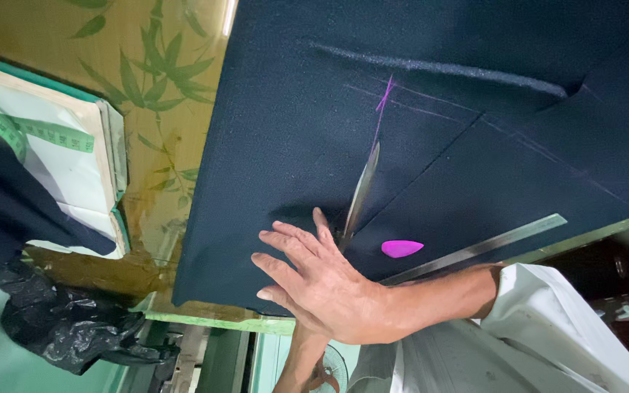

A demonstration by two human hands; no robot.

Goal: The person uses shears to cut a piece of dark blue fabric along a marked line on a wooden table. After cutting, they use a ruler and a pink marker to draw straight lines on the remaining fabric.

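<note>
Scissors (360, 191) cut up a pink chalk line (382, 109) in the dark cloth (293, 109) on the table (205, 317); one hand (322, 280) lies flat, fingers spread, beside the blades, the other hand (314, 375) below the edge, grip unclear. Risk, I judge: cloth slipping, cut wandering. One chalk piece (402, 248), one ruler (489, 246), one tape measure (23, 131).

hand (322, 287): lying flat, fingers spread, pressing on the dark cloth (431, 145) at lower centre
scissors (359, 195): blades showing just above the hand, pointing along a pink chalk line (384, 98)
pink chalk piece (402, 248): sitting right of the hand
metal ruler (489, 246): lying diagonally beside it
green tape measure (16, 131): trailing at upper left
</note>
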